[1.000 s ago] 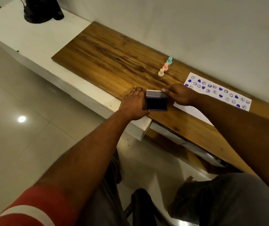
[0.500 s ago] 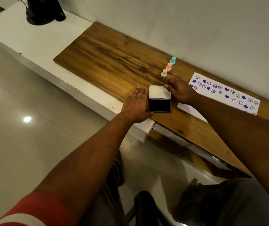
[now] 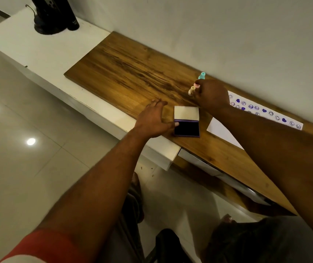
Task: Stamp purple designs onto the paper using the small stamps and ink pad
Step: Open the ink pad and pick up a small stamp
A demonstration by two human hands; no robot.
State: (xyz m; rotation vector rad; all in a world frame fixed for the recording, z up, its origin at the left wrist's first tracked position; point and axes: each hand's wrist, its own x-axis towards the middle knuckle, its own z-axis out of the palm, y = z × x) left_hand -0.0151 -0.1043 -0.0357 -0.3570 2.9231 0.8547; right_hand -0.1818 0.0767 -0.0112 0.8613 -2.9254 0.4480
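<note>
The ink pad (image 3: 186, 128) lies open on the wooden board (image 3: 133, 76), its pale lid (image 3: 186, 113) folded back and the dark purple pad facing up. My left hand (image 3: 152, 120) rests flat on the board, its thumb touching the pad's left edge. Three small stamps stand in a row by the wall: teal (image 3: 201, 75), pink (image 3: 196, 85) and cream (image 3: 191, 90). My right hand (image 3: 211, 93) reaches over the pad and its fingertips pinch the pink stamp, partly covering it. The white paper (image 3: 266, 112) with rows of purple hearts and faces lies to the right, partly under my right forearm.
A white shelf (image 3: 43, 50) runs left of the board, with a black stand and a black cylinder (image 3: 53, 18) at its far end. The wall runs close behind the stamps. Glossy floor tiles lie below on the left. My knees are under the board's front edge.
My right hand let go of the ink pad lid, which now lies fully open, and moved up to the pink stamp. My left hand stayed beside the pad.
</note>
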